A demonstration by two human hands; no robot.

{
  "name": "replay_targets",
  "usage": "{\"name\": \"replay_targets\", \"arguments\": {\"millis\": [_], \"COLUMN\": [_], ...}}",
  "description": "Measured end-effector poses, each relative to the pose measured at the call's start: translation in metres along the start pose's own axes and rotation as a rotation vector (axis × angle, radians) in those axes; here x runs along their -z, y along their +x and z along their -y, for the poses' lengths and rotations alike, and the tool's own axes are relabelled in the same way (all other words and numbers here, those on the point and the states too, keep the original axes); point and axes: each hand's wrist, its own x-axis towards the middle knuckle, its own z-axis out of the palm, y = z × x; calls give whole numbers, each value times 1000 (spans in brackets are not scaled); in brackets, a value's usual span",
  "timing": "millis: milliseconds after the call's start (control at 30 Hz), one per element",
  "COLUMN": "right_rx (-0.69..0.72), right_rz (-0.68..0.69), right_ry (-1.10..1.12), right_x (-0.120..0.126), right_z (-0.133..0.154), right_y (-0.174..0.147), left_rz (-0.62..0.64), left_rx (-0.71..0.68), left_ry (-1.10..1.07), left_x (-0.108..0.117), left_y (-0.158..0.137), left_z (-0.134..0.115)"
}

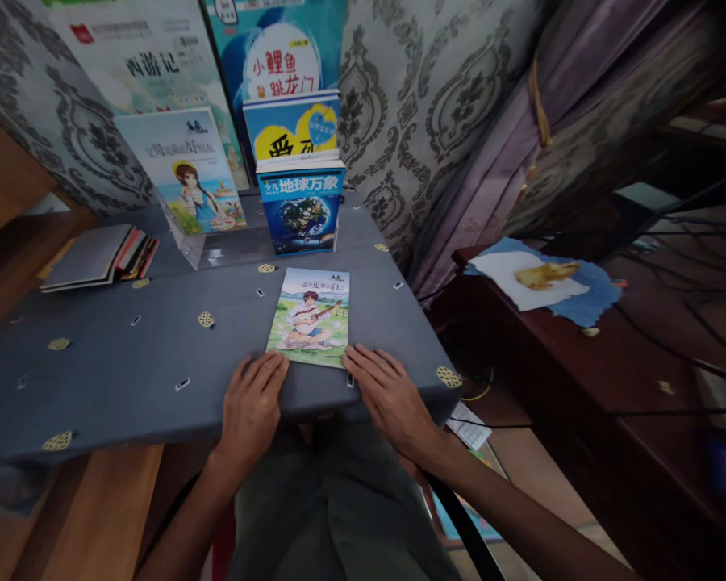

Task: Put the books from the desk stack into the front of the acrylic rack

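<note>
A closed book lies flat near the front edge of the cloth-covered table, its cover showing a figure with a guitar on grass. At its lower left corner rests my left hand, fingers stretched forward and fingertips against the book's edge. My right hand lies on the cloth by the lower right corner, its fingers extended and touching that side. Neither hand grips the book; my thumbs are mostly hidden. Behind it, a blue book with a globe stands upright.
A white book leans on a clear stand at the back left. Thin books are stacked at far left. Larger books stand against the patterned wall. On the dark side table are a blue cloth and cables.
</note>
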Motion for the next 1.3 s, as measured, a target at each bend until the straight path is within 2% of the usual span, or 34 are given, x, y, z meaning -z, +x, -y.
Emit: {"name": "replay_targets", "arguments": {"millis": [133, 267, 400, 500, 633, 800, 1000, 1167, 1300], "right_rx": [-22, 14, 107, 116, 99, -67, -144, -165, -224], "right_rz": [6, 21, 59, 92, 113, 121, 122, 76, 74], "right_ry": [-7, 0, 35, 29, 2, -21, -57, -63, -78], "right_x": [6, 11, 3, -5, -5, 6, 3, -9, -17], "right_z": [5, 30, 56, 60, 43, 9, -8, -22, -43], "right_y": [3, 19, 45, 54, 46, 37, 55, 86, 119], "left_rz": [-21, -55, -70, -77, -94, -96, 32, 93, 58], "left_rx": [24, 34, 32, 22, 28, 70, 123, 105, 97], "left_ry": [-3, -18, -6, 9, 0, -73, -68, -46, -7], "left_x": [1, -2, -2, -2, -3, -3, 0, -23, -50], "left_y": [-4, -6, -5, -4, -4, 2, 31, 65, 91], "left_z": [8, 8, 6, 6, 5, 7, 16, 28, 37]}}
